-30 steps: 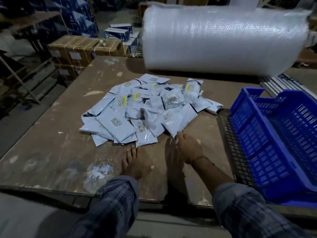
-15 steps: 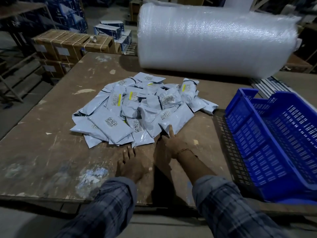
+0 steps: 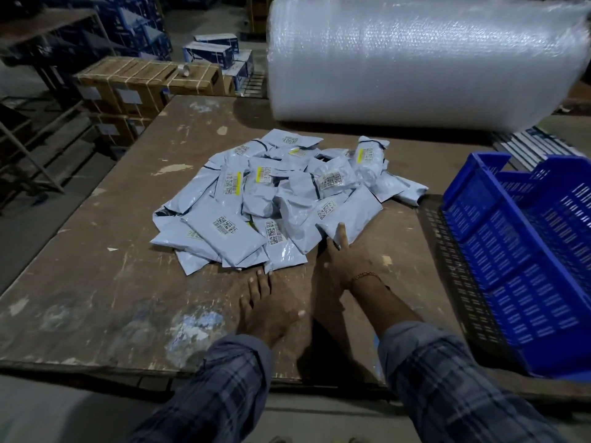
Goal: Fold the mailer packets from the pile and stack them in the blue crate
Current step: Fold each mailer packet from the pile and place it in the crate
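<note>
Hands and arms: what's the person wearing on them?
Both arms are in dark plaid sleeves, blue-grey check, ending at the forearm. The right hand has a thin gold-coloured chain bracelet at the wrist. The left hand is bare: no gloves, no visible rings.

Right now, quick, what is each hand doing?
Left hand: open, flat on the table.
Right hand: pinching a mailer packet from the pile.

A loose pile of light grey mailer packets, each labelled with a barcode sticker, is heaped unfolded and overlapping at the centre of the table. The blue crate, slotted-walled, is tilted at the right, well apart.
</note>
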Tool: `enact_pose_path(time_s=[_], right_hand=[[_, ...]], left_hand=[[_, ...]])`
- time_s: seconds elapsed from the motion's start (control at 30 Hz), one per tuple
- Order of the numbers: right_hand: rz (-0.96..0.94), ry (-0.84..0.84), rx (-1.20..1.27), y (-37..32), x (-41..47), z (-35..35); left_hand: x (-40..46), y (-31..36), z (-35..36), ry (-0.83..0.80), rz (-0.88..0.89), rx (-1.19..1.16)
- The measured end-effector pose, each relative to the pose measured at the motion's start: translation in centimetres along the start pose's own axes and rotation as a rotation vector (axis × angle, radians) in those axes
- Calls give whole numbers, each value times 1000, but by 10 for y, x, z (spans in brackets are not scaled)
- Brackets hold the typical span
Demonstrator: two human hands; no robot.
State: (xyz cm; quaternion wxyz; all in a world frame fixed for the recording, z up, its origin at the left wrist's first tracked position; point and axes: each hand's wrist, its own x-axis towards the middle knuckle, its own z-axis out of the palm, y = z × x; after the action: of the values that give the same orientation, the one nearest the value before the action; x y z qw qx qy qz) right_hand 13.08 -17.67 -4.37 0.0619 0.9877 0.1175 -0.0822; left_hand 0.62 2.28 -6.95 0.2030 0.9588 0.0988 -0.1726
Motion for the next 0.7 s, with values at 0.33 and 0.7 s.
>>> enact_pose_path(time_s=[0.33, 0.7], right_hand=[[346, 951, 561, 2, -101, -24], [963, 1105, 1250, 38, -192, -26]], left_hand=[[-2, 0, 0, 20, 25, 23], [-8, -3, 11, 83, 35, -102]])
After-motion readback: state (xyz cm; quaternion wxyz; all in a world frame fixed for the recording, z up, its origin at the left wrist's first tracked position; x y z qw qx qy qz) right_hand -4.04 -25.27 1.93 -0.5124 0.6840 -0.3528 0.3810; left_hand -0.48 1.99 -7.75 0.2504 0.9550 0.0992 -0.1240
